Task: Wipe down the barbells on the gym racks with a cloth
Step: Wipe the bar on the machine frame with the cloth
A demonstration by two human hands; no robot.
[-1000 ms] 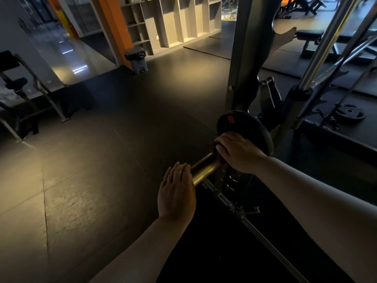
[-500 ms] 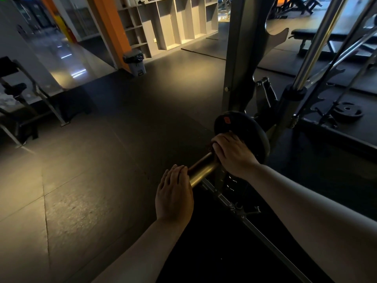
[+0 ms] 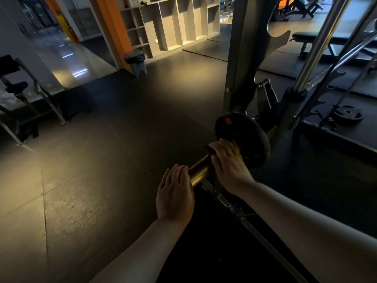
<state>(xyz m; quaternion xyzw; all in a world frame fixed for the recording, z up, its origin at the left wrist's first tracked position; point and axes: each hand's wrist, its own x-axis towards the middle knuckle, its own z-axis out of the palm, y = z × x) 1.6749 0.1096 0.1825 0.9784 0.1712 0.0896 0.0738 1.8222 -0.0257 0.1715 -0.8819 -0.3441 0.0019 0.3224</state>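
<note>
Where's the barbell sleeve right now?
In the head view, the barbell sleeve sits near centre, slightly below the middle. The left hand rests over its free end and the right hand grips it beside the black weight plate.

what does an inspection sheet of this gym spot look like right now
surface: dark rubber floor, dimly lit
job's things: brass bar carrying a black plate; cloth not plainly seen
clutter: loose plate on the floor; bin by the orange pillar
hands: left hand rests on the bar's end; right hand grips the bar beside the black plate
cables: nothing seen
surroundings: rack post, shelves, bench
</note>
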